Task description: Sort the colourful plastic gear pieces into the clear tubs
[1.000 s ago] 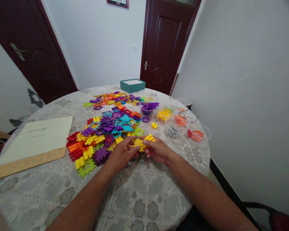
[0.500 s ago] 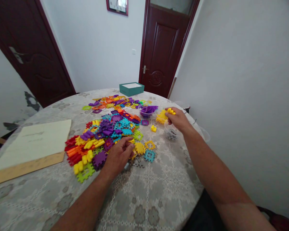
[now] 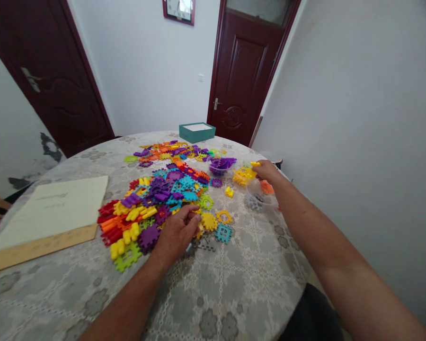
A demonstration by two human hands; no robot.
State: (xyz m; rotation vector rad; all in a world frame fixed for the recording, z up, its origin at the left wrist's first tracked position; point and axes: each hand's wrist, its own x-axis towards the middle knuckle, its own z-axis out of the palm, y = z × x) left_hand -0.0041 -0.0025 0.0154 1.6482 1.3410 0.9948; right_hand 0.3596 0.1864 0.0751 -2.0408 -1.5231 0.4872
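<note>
"One yellow piece [image 3: 255, 164] poked out from the fingertips of the right hand [image 3: 269, 171]. Could you see all of it?"

"No, only its end. The hand, pinched narrow on it, covered the rest, right by the heap of yellow pieces [image 3: 244, 176]. Whether it touched them I couldn't tell."

"And the left hand [image 3: 180, 225]?"

"Its fingers curled inward at the near right side of the mixed pile [image 3: 159, 187], blocking part of it. I couldn't tell if they gripped anything. A yellow gear-shaped piece [image 3: 209, 221] lay near the fingertips, and some grey bits [image 3: 206, 245] by the thumb were too blurred to make out."

"What stood in the way on the right?"

"The right wrist, which partly hid the orange pieces [image 3: 267, 187]. Grey pieces [image 3: 254, 202] sat nearer, in a clear bowl [image 3: 250, 189]."

"Anything else about?"

"Purple pieces [image 3: 225, 163] beyond, a green box [image 3: 195, 136] at the far edge of the tabletop [image 3: 255, 279], a clock [image 3: 179, 10] cut off at the top, and a dark shape [image 3: 314, 317] cropped below, impossible to identify."
</note>
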